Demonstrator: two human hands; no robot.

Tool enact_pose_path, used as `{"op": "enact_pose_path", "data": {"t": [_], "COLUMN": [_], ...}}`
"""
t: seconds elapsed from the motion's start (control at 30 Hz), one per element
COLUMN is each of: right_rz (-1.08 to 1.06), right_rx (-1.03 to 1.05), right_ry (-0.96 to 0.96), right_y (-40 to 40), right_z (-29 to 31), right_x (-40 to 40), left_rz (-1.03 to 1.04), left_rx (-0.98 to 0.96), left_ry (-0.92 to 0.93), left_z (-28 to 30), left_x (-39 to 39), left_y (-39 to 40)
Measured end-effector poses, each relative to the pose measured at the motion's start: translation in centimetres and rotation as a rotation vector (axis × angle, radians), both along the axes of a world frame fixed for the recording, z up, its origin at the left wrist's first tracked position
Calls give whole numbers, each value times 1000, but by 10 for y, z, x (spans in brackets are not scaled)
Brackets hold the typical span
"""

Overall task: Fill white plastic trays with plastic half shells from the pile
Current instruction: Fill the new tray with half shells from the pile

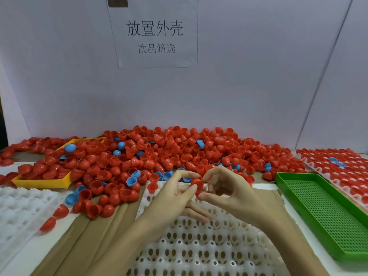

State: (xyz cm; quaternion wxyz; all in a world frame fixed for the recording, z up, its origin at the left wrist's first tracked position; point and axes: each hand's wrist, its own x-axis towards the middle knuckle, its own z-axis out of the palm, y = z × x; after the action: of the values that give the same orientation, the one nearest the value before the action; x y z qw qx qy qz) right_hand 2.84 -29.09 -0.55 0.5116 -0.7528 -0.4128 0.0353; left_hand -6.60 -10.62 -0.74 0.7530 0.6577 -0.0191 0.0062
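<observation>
Left hand (pixel 175 193) and right hand (pixel 229 190) pinching red shells (pixel 199 188) together, both grips closed on them, above white tray (pixel 199 251), just before pile (pixel 159 154).

our two forearms reach in from the bottom edge and meet near the middle. our left hand (pixel 175 193) lies palm up, thumb and forefinger curled toward our right hand, the other fingers stretched out low. our right hand (pixel 225 188) arches over, thumb and forefinger bent into a ring, the remaining fingers loosely curled. both pinch the same red half shell (pixel 198 187) between their tips.
</observation>
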Motion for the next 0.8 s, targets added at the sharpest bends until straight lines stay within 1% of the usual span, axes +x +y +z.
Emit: {"op": "enact_pose_path", "data": {"t": [0.17, 0.27, 0.37, 0.4, 0.47, 0.5, 0.53, 0.57, 0.63, 0.7, 0.8], "right_rz": [15, 15, -9, 4, 53, 88, 121, 144, 155, 154, 158], "right_rx": [7, 28, 63, 70, 69, 69, 72, 76, 82, 85, 91], "right_ry": [70, 104, 140, 158, 192, 220, 247, 263, 274, 276, 292], "right_y": [-3, 1, 1, -1, -6, -8, -10, -11, -11, -10, -9], "right_z": [5, 4, 3, 3, 5, 6, 7, 8, 8, 7, 7], "right_x": [0, -2, -1, 0, 3, 3, 4, 3, 3, 2, 3], "left_rz": [164, 183, 198, 243, 441, 533, 543, 470, 236, 96, 91], "left_rx": [45, 218, 325, 430, 759, 847, 825, 738, 574, 523, 521], "left_ry": [54, 59, -3, -63, -251, -348, -411, -425, -355, -292, -259], "left_z": [-2, 0, 3, 4, 4, 6, 9, 12, 16, 18, 17], "left_x": [3, 1, -1, -1, -1, -1, -2, -2, -3, -4, -5], "left_y": [3, 4, 4, 5, 12, 16, 18, 20, 20, 18, 19]}}
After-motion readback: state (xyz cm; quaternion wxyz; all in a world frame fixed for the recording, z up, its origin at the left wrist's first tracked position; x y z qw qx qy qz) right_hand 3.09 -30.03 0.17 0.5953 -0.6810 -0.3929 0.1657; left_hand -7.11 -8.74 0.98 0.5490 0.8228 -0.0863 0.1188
